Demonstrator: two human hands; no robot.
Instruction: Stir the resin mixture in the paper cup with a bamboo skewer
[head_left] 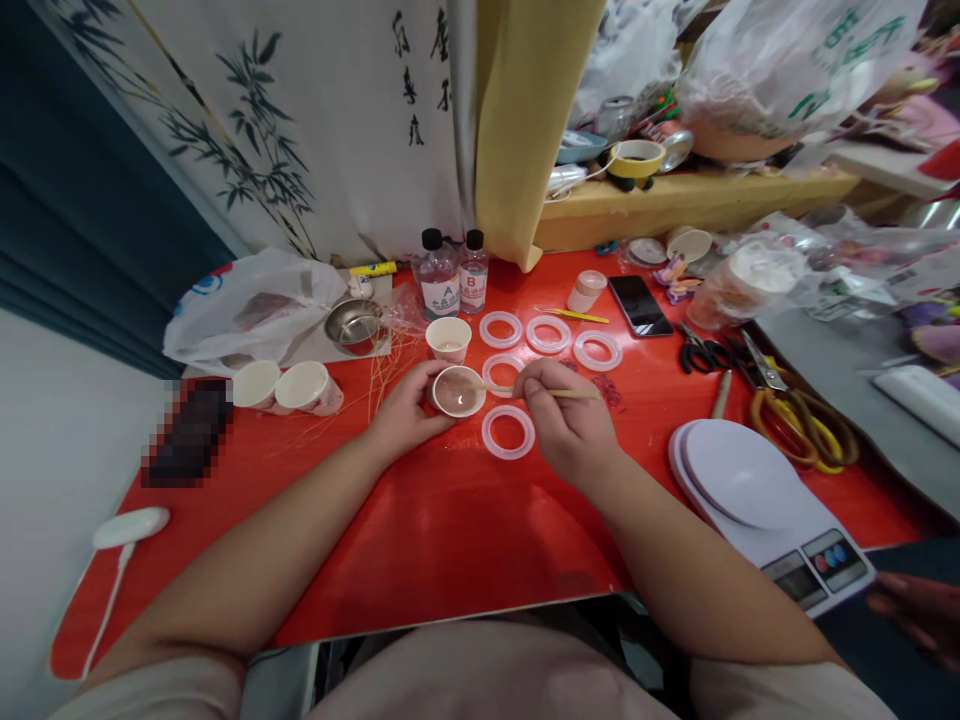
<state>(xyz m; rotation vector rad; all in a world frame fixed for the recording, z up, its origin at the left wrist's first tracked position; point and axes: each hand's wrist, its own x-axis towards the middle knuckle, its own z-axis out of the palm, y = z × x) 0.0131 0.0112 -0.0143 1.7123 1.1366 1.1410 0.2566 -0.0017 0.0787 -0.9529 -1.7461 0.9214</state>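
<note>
My left hand (409, 412) is wrapped round a paper cup (458, 412) that holds a pinkish-brown liquid. A thin wooden stick (499, 389) is pinched in my right hand (566, 415), and its far end dips into that liquid. Just behind stands a second paper cup (448, 341). Several translucent ring moulds (508, 432) lie flat between and beyond my hands. Two bottles with black caps, one marked A (440, 290) and the other B (473, 280), stand at the back by the curtain.
A white kitchen scale (739, 470) sits at the right, with another person's hand (919, 610) by its corner. Scissors (806, 420), a phone (640, 306) and yellow tweezers (574, 315) lie behind. Leftward are two paper cups (306, 388), a metal bowl (354, 325) and a plastic bag (247, 310).
</note>
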